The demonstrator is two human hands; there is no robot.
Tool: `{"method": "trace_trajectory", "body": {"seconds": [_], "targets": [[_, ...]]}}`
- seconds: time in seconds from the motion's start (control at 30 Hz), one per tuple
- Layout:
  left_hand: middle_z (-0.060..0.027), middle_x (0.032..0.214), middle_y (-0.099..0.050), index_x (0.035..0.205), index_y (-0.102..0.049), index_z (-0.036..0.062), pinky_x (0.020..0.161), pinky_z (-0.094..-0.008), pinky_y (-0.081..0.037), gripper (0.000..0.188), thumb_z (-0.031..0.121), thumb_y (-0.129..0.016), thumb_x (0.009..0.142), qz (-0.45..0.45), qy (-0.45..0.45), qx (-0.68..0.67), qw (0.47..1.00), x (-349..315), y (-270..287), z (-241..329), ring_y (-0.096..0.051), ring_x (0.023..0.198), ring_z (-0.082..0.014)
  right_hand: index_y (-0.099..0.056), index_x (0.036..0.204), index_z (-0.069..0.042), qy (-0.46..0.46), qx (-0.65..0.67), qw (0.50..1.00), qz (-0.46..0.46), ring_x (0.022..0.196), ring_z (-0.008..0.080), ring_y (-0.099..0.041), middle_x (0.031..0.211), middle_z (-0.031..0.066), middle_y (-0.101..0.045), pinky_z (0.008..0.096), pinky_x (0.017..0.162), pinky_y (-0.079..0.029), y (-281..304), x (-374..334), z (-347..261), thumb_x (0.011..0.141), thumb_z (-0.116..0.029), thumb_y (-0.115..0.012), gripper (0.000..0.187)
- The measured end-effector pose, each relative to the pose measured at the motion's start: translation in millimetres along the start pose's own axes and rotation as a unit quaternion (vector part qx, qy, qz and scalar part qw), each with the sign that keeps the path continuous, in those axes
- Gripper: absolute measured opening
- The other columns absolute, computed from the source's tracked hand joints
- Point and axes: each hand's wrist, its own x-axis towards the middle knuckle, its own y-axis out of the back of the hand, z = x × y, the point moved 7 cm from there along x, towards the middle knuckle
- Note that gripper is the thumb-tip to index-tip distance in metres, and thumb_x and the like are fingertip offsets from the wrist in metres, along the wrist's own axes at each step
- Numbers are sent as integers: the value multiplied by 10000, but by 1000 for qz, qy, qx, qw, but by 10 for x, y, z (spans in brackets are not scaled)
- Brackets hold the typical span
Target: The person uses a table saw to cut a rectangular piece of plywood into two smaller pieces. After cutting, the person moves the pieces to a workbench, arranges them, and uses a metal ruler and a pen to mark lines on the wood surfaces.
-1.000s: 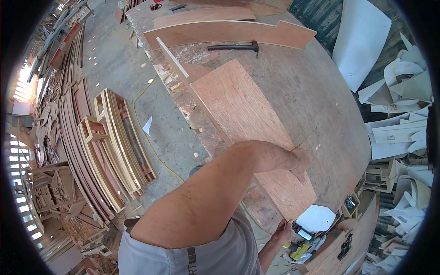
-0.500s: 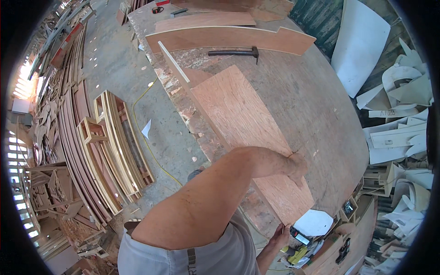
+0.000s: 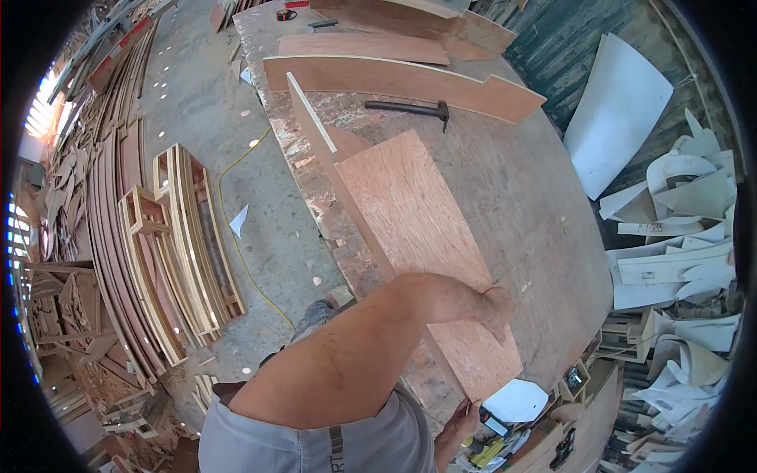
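Okay, left hand [image 3: 498, 307] rests palm-down on the long reddish plywood panel [image 3: 410, 229], pressing near its right edge around 4 o'clock of frame centre; fingers look flat rather than curled, holding nothing. Panel lies flat on the grey worktable [image 3: 536, 213], running from about 12 o'clock down to 5 o'clock, its near corner by the table edge. Right hand [image 3: 461, 422] sits low at 6 o'clock just below the table edge, touching the panel's near corner; whether it grips cannot be told. Hammer [image 3: 410, 109] lies on the table at 12 o'clock, beyond the panel's far end. Curved plywood strip [image 3: 394, 79] lies just behind it. Stacked curved frames [image 3: 189, 236] on the floor at 9 o'clock.
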Motion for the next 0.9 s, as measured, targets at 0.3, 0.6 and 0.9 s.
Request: {"method": "trace_trajectory", "body": {"seconds": [0.3,0.6,0.9], "targets": [[-173,1004,-712,961,-738,16,783,-475,-517,765,731,-649,704,38,-15,-21,999,-93,96,36,-679,943,-342,-575,1162,65,11,12,1000,-13,930,170,-583,1076,105,-618,242,773,-526,-45,-75,-3,971,-232,-634,358],[-177,1115,-685,1043,-719,31,914,-455,-483,751,684,-710,674,28,16,-63,997,-225,202,-49,-635,1089,-336,-621,1085,33,18,23,1000,10,814,170,-611,999,83,-643,230,674,-550,14,154,120,947,-179,-659,255],[-188,1059,-693,1130,-640,-11,826,-445,-528,788,674,-678,741,-4,0,-36,999,33,-41,-49,-672,1014,-337,-631,977,-8,17,52,996,65,721,153,-619,900,79,-647,210,578,-538,-78,-98,40,914,-126,-689,147]]}}
